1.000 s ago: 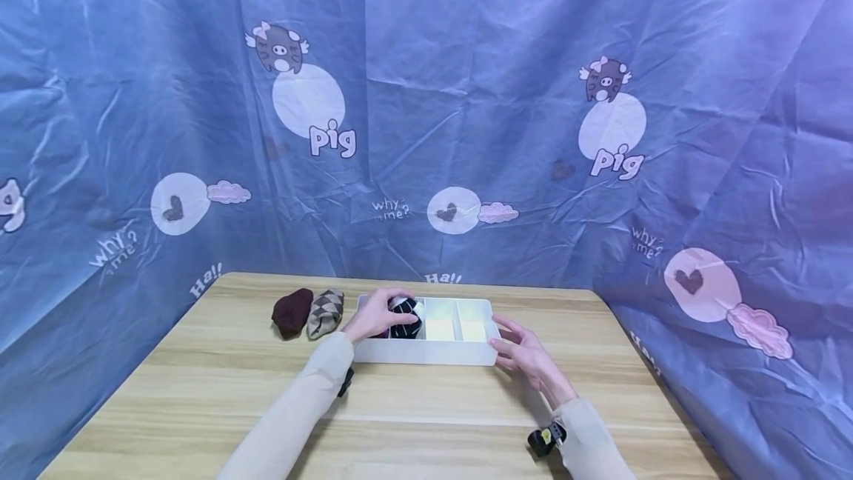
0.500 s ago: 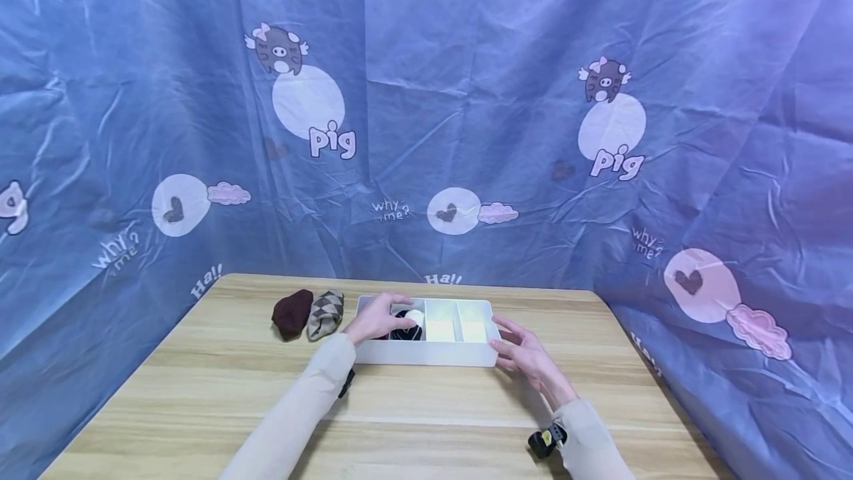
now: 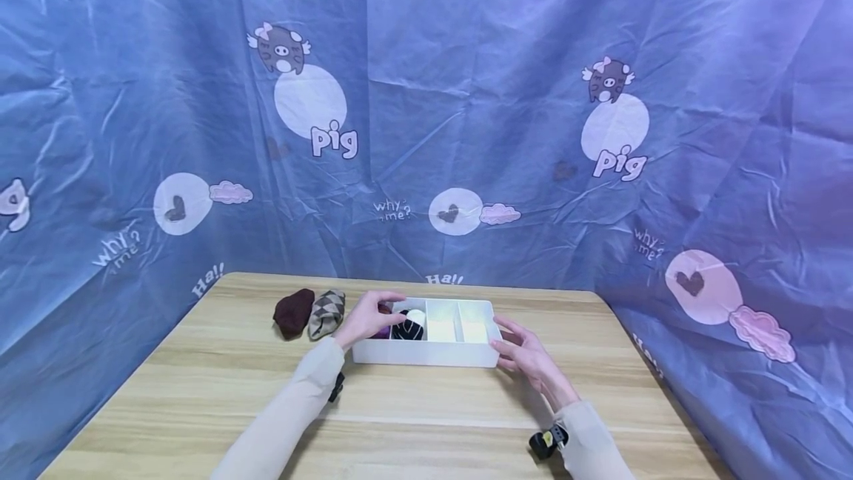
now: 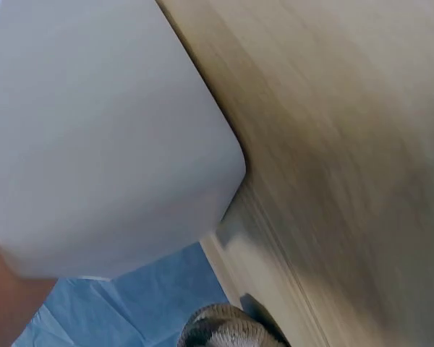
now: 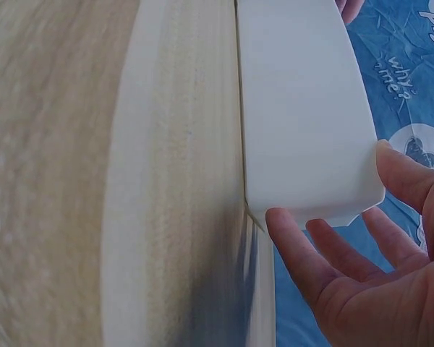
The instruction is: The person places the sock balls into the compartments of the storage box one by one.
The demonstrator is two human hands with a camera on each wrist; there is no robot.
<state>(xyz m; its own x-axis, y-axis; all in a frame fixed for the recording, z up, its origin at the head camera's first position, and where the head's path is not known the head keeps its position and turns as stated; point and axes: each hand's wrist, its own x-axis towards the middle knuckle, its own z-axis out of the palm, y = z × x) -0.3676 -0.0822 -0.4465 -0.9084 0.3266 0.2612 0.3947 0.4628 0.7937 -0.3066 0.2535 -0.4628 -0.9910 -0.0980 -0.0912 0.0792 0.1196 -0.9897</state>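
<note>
Hiding one sock (image 3: 383, 330), relaxed left hand (image 3: 369, 317); open right hand (image 3: 526, 356) touches organizer (image 3: 426, 352).

What we cannot make out

Our left hand (image 3: 369, 317) covers the white box's (image 3: 426, 352) left end; the left wrist view crops the argyle sock (image 4: 224, 329) at its bottom edge, and the tabletop (image 5: 50, 181) blurs.

A white plastic box (image 3: 426, 352) with three compartments side by side lay lengthwise on the wooden table, near its far edge. In its left compartment sat a rolled black sock with a white patch (image 3: 409, 325), beside something dark purple that was partly hidden. The middle and right compartments showed only their pale floors.
</note>
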